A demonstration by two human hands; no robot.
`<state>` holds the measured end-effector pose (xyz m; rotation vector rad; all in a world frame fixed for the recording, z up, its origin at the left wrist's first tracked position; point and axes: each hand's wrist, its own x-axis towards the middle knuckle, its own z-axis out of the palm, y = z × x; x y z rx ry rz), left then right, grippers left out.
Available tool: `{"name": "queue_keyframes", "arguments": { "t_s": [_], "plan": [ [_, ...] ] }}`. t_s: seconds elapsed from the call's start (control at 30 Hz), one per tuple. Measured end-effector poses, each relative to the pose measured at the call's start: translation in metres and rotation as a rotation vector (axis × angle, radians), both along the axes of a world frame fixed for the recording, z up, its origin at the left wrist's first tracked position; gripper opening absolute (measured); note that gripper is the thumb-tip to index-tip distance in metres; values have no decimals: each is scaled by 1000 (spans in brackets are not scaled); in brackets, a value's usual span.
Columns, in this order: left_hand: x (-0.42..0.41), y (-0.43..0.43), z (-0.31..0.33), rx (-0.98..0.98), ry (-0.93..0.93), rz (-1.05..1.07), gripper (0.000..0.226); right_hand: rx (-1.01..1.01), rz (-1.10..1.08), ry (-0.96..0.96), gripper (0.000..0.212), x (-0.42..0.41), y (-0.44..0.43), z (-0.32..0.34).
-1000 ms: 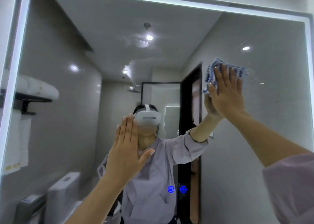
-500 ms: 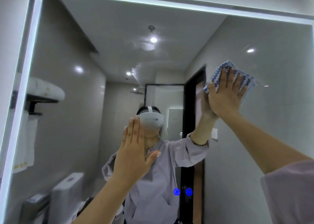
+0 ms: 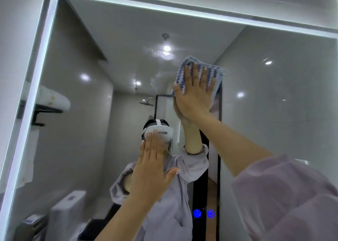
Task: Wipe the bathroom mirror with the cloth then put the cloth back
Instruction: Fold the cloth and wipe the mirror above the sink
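Observation:
The bathroom mirror [image 3: 274, 94] fills the view, framed by a lit white strip. My right hand [image 3: 194, 94] presses a blue-and-white patterned cloth [image 3: 215, 72] flat against the glass near the upper middle, fingers straight and spread. The cloth shows above and to the right of the fingers. My left hand [image 3: 151, 169] is lower, fingers straight and together, palm toward the glass; I cannot tell if it touches. It holds nothing.
Two blue glowing touch buttons [image 3: 204, 213] sit low on the mirror. The reflection shows a towel shelf [image 3: 47, 103] at the left, a toilet [image 3: 67, 211] at the lower left and a dark door frame. The mirror's lit edge [image 3: 36, 76] runs along the left and top.
My right hand has slid the cloth leftward across the glass. The view has shifted, showing more of the mirror's top-left corner. My left hand keeps the same flat pose.

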<state>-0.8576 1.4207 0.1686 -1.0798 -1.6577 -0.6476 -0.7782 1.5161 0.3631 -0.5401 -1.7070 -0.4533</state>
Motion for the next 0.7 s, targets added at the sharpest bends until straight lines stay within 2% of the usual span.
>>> {"name": "queue_keyframes", "arguments": {
  "t_s": [0.27, 0.7],
  "plan": [
    [2, -3, 2, 8, -7, 21, 93, 211, 47, -251, 65, -59, -53, -2],
    [0, -3, 1, -15, 4, 36, 97, 331, -23, -333, 65, -36, -30, 21]
  ]
}}
